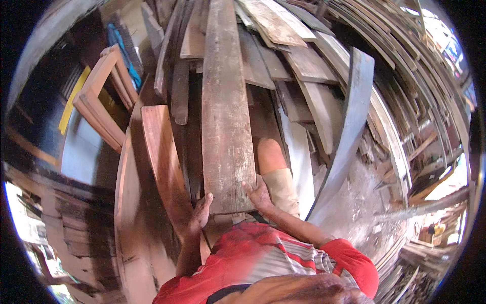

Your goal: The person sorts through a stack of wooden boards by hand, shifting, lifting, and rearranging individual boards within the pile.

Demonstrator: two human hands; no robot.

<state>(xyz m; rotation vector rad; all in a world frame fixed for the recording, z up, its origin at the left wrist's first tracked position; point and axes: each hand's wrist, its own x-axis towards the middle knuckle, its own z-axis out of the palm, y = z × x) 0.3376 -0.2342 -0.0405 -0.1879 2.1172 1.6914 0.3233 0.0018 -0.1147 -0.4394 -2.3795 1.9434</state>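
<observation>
A long, wide wooden plank (226, 116) stretches away from me, its near end close to my body. My left hand (203, 210) grips the plank's left edge near that end, the thumb along the side. On the opposite edge, my right hand (258, 194) holds the same board with its thumb on the top face. The fingers of both hands are partly hidden beneath the wood. Worn, pale patches mark the plank's surface near my right thumb. My bent knee (271, 154) shows just right of the board.
Several loose boards (309, 63) lie stacked ahead and to the right. A reddish board (164, 157) leans close on my left, and a greyish board (349, 116) stands at the right. A wooden frame (93, 99) is at far left. Long planks (405, 55) are piled along the right side.
</observation>
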